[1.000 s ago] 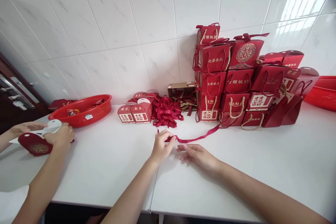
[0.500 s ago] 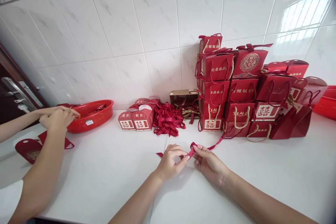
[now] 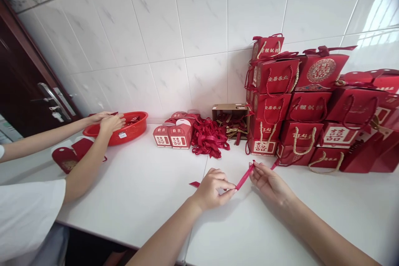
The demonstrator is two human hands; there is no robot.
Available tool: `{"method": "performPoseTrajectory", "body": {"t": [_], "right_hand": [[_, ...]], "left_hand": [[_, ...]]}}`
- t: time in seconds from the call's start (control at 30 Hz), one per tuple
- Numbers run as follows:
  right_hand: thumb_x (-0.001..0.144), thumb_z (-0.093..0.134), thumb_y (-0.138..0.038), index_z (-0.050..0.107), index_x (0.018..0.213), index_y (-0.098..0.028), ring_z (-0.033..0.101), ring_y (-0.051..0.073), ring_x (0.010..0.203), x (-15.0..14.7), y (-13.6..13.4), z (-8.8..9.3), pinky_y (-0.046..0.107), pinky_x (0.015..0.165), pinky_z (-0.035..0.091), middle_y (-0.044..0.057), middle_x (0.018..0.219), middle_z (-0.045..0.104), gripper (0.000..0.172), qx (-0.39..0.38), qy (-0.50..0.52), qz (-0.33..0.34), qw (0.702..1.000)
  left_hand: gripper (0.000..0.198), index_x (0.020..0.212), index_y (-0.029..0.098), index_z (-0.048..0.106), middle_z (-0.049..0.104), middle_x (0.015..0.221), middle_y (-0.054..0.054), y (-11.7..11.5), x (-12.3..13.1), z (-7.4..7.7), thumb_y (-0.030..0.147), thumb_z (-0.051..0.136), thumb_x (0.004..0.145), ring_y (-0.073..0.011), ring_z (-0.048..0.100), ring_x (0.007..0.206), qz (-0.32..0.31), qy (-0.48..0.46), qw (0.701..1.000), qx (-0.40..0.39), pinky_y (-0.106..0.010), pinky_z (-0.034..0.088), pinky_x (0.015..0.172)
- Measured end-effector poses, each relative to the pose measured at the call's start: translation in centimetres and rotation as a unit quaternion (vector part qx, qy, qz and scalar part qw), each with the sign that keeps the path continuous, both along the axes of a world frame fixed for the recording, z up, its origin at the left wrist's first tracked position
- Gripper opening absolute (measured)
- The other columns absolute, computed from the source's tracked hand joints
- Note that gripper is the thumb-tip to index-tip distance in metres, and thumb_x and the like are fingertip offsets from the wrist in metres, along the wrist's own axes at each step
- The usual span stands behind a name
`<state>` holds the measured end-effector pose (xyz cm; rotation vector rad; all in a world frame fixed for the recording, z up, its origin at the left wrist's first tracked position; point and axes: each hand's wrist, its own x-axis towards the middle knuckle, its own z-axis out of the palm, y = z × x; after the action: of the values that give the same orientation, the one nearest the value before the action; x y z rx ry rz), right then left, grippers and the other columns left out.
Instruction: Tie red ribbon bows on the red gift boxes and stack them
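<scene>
A dark red ribbon [image 3: 245, 178] stretches between my two hands above the white table. My left hand [image 3: 215, 189] pinches it between thumb and fingertips, and one end [image 3: 195, 184] sticks out to the left behind that hand. My right hand [image 3: 270, 181] grips the ribbon at its upper part, with more of the strip trailing behind toward the stacked boxes. Just beyond my hands lies a tangled pile of red ribbons [image 3: 210, 136]. Small red gift boxes [image 3: 172, 136] with cream double-happiness panels stand left of the pile.
Red gift boxes with rope handles [image 3: 280, 108] are stacked high at the right. An open cardboard box [image 3: 230, 108] holds bows against the tiled wall. At left, another person's hands [image 3: 112, 122] work over a red plastic basin [image 3: 135, 134], near flattened red boxes [image 3: 67, 158].
My hands have drawn apart, and the ribbon that was looped between them is now a straight length. The view has swung left. The other person's hands have separated slightly.
</scene>
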<state>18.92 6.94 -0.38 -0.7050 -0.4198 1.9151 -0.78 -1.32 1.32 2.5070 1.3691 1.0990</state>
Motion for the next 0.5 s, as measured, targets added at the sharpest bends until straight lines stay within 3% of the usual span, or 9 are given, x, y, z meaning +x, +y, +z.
{"method": "performPoseTrajectory", "body": {"t": [0.3,0.5], "right_hand": [[0.071,0.073,-0.002,0.061,0.077,-0.02,0.069,0.01,0.073,0.2,0.0,-0.1,0.015,0.07,0.061,-0.002,0.077,0.069,0.022,0.036,-0.01,-0.032,0.999],[0.074,0.071,-0.002,0.059,0.078,-0.02,0.069,0.01,0.072,1.1,1.6,-0.5,0.016,0.071,0.062,-0.001,0.078,0.067,0.022,0.046,-0.007,-0.08,0.996]], "left_hand": [[0.019,0.069,0.024,0.075,0.063,0.061,-0.001,-0.3,-0.2,0.2,0.03,0.061,0.081,-0.0149,0.058,0.063,-0.013,-0.015,1.0,-0.018,-0.036,0.043,0.078],[0.019,0.071,0.023,0.075,0.064,0.061,-0.001,0.0,-0.4,0.2,0.03,0.062,0.083,-0.0134,0.057,0.061,0.006,0.037,0.999,0.013,-0.033,0.045,0.075]]}}
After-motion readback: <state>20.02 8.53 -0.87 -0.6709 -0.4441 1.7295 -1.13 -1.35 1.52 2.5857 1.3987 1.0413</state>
